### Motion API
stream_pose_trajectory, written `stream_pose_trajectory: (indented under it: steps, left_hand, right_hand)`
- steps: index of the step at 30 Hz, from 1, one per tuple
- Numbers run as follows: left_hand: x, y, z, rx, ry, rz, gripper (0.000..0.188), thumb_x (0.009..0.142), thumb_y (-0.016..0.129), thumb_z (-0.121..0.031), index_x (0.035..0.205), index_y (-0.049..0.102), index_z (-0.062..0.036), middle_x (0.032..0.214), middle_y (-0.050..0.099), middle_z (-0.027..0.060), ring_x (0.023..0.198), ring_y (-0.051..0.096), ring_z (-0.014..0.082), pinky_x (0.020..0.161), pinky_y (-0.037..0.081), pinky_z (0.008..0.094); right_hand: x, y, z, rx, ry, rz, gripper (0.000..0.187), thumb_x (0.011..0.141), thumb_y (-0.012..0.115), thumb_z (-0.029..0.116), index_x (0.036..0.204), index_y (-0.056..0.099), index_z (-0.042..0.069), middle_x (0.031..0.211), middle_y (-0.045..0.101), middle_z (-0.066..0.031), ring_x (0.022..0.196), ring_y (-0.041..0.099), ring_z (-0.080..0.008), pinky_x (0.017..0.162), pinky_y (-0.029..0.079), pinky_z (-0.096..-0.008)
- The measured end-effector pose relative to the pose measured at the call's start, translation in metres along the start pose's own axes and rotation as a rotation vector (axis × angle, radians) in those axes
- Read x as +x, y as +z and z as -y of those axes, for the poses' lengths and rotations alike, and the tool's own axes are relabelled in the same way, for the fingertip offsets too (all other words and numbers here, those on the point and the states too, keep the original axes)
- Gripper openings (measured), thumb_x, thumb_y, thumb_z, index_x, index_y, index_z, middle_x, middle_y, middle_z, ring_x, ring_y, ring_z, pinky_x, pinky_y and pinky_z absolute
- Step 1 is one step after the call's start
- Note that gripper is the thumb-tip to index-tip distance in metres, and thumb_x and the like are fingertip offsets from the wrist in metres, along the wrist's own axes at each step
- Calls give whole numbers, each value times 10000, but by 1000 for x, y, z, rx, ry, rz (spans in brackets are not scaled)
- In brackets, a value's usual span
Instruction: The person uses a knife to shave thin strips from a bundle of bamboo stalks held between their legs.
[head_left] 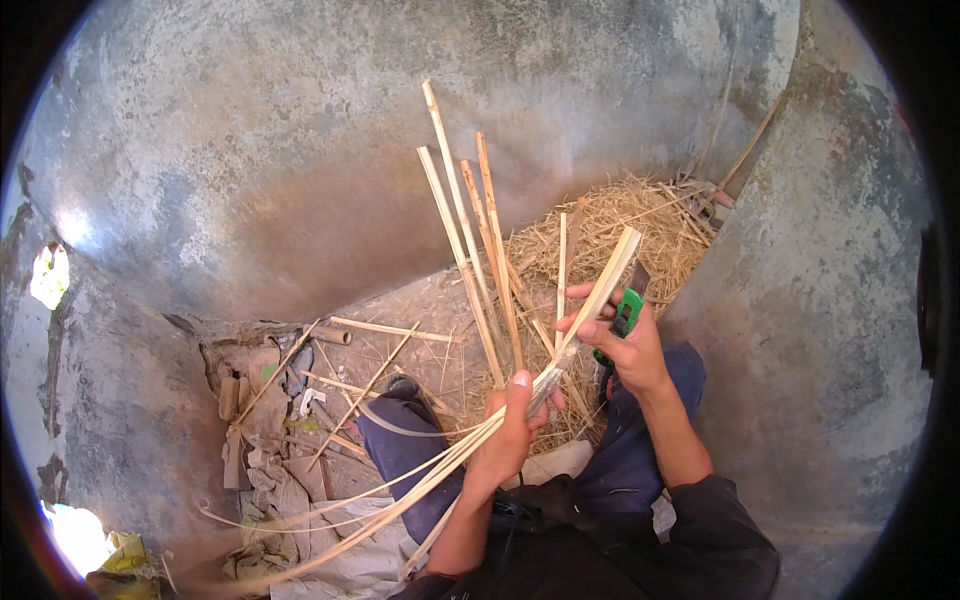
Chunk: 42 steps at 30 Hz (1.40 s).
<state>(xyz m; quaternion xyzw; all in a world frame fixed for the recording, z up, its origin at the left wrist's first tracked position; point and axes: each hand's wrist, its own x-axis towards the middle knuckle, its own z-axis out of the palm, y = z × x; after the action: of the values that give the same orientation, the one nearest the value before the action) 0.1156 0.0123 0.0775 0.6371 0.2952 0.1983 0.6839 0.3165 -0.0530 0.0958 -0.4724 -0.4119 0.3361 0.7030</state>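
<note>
My left hand [505,435] is closed around a bundle of thin split bamboo strips [450,460]. The strips' long, loose ends curve away to the lower left. Their straight upper ends [612,262] slant up to the right, bunched together. At that upper part, my right hand [630,345] has its fingers against the strips and also grips a green utility knife [627,312] in its palm. Several longer bamboo sticks [482,240] rise behind my left hand toward the wall; whether they touch the hand, I cannot tell.
A heap of straw-like shavings [620,235] lies against the far wall [330,140]. Loose sticks [375,385] and a short bamboo tube [332,334] are scattered at the left. Crumpled sacking [345,550] covers part of the floor. My bent knees [405,435] flank the work.
</note>
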Motion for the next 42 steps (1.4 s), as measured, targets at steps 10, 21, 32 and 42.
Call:
stream_pose_trajectory:
  steps: [10, 21, 32, 42]
  left_hand:
    - [1, 0, 9, 65, 104, -163, 607, 1161, 293, -426, 917, 667, -14, 610, 396, -17, 552, 372, 108, 550, 278, 335]
    - [-3, 8, 11, 331, 253, -271, 533, 1146, 287, -331, 938, 655, -6, 605, 489, 130, 565, 542, 313, 592, 401, 443]
    - [3, 14, 17, 594, 379, -356, 432, 1145, 341, -271, 962, 640, -20, 684, 642, 267, 633, 660, 503, 610, 496, 577]
    - [20, 16, 34, 681, 348, -347, 348, 1131, 389, -242, 981, 599, -8, 653, 625, 287, 598, 648, 517, 580, 503, 608]
  right_hand:
    - [-58, -3, -10, -687, -156, 107, 190, 1078, 603, 192, 1156, 610, 19, 848, 678, -178, 767, 706, -360, 674, 510, -423]
    - [-73, 18, -10, -911, -114, 138, 179, 1054, 643, 146, 1120, 561, 1, 812, 681, -245, 747, 688, -485, 613, 510, -541]
    - [-62, 25, 7, -1141, 51, 190, 203, 1067, 629, 188, 1133, 561, 8, 666, 632, -268, 689, 652, -513, 602, 499, -601]
    - [-46, 26, 8, -1218, 109, 163, 222, 1087, 602, 226, 1119, 581, 7, 676, 631, -295, 703, 649, -540, 624, 505, -630]
